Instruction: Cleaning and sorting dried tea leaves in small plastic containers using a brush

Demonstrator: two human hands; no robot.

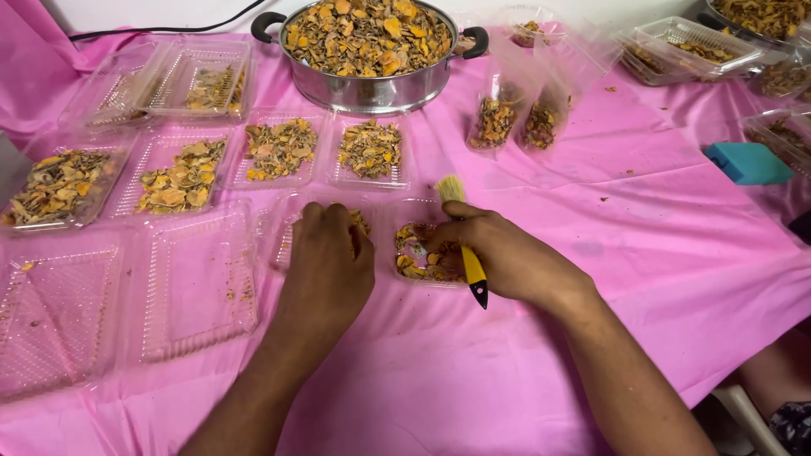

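My left hand (325, 262) rests palm down over a clear plastic tray (284, 226) holding dried yellow-brown chips, fingers curled into its contents. My right hand (498, 253) grips a small brush (463, 241) with pale bristles and a yellow and black handle, bristles pointing away from me. Its fingertips reach into a second clear tray (414, 257) with a few chips. A large steel pot (367, 51) heaped with the same dried chips stands at the back centre.
Filled clear trays (279, 152) sit in rows left of centre, with open clear trays (198, 287) at the near left. Two clear bags (519, 118) of chips stand right of the pot. A blue block (748, 162) and more trays lie far right on the pink cloth (659, 253).
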